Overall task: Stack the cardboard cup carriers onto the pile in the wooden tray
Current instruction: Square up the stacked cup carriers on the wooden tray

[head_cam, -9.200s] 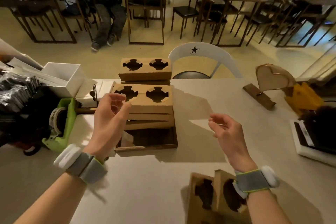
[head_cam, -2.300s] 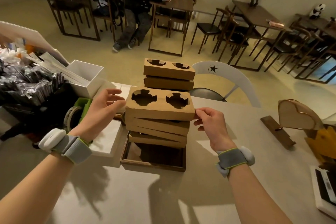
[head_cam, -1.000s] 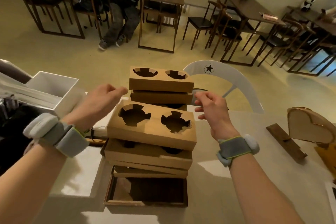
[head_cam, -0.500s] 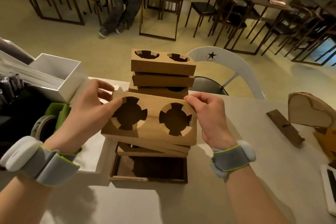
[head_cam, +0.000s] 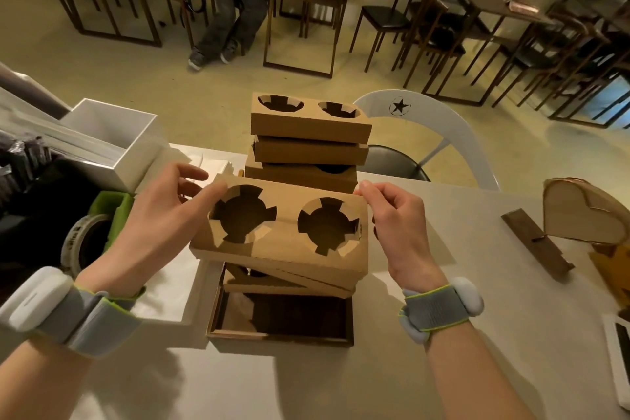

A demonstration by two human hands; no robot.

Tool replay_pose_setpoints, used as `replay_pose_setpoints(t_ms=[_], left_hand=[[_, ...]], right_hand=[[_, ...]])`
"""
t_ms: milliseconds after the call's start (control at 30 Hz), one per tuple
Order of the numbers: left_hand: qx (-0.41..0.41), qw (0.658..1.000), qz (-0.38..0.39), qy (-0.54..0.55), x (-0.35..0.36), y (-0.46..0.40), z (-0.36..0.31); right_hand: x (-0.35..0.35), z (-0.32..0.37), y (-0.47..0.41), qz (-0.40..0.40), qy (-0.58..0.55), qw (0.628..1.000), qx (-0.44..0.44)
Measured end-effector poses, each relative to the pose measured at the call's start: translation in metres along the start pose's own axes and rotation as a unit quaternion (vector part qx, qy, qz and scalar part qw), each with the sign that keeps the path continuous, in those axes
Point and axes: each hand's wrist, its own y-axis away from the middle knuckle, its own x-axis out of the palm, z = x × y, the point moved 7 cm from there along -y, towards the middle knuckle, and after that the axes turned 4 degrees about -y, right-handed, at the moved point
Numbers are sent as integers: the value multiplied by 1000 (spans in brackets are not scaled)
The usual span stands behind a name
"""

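Placement step: left hand (head_cam: 160,215) and right hand (head_cam: 397,225) pinch top carrier (head_cam: 283,232) by its ends, fingers closed, above wooden tray (head_cam: 279,339). Next: square it, release.

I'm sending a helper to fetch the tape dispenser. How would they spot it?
Start at the wooden tray of cardboard carriers, then look left past the left hand. The tape dispenser is the only bright green thing there, below the white box.
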Motion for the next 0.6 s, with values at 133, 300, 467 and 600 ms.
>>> replay_pose_setpoints(t_ms=[133, 300, 467, 600], left_hand=[[22, 999, 17, 24, -11, -11, -14], [-22, 991, 87, 98, -1, -70, -42], [-138, 973, 164, 85, 41, -116, -41], [-150, 968, 194, 58, 60, -123, -39]], right_hand=[[-14, 6, -12, -22, -25, 999, 7], [-20, 18, -65, -56, -58, 996, 36], [3, 20, -106, -10, -64, 992, 112], [22, 18, -112, 41, -74, 985, 149]])
